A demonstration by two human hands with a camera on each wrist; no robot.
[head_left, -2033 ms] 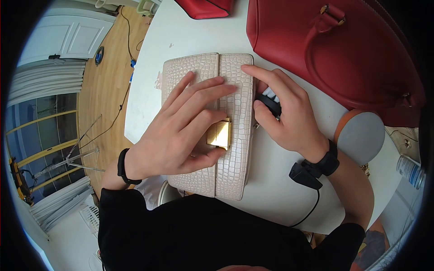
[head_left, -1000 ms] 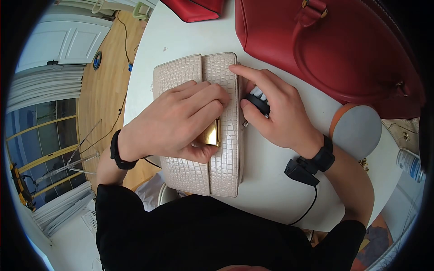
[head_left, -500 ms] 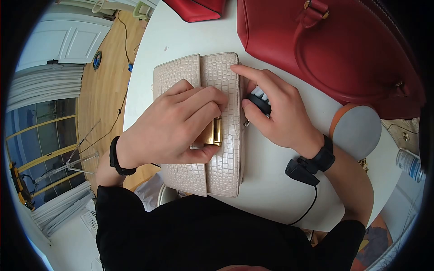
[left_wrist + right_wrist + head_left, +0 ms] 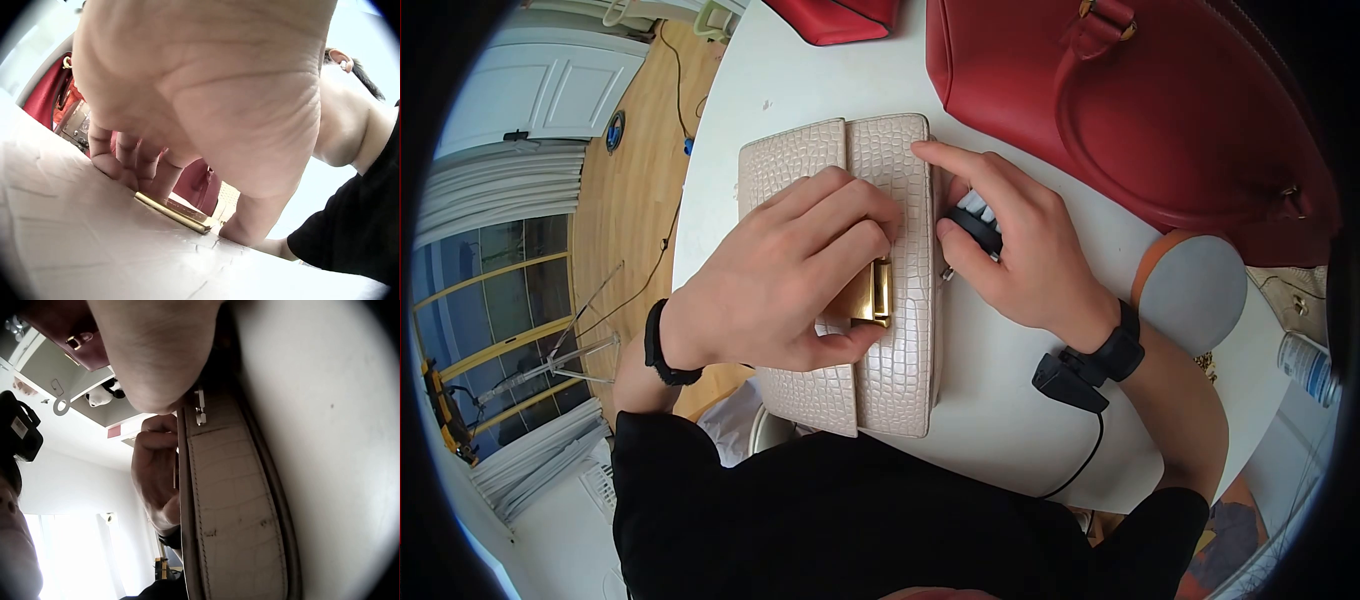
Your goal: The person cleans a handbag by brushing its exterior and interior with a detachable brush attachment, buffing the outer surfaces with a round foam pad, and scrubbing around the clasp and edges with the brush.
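Note:
A beige crocodile-pattern handbag lies flat on the white table. My left hand is over its front, with curled fingers at one end of the gold clasp and the thumb at the other. In the left wrist view the clasp's gold edge shows between fingers and thumb. My right hand grips a black brush with white bristles beside the bag's right side, its index fingertip on the bag's edge. The right wrist view shows the bag's stitched side and a small metal fitting.
A large red handbag lies at the upper right, and another red bag at the far edge. A round grey pad with an orange edge sits near my right forearm. A can stands at the right.
My left hand's fingers, spread over the bag earlier, have curled in around the clasp. The clasp's plate looks tilted now. My right hand keeps its place at the bag's side.

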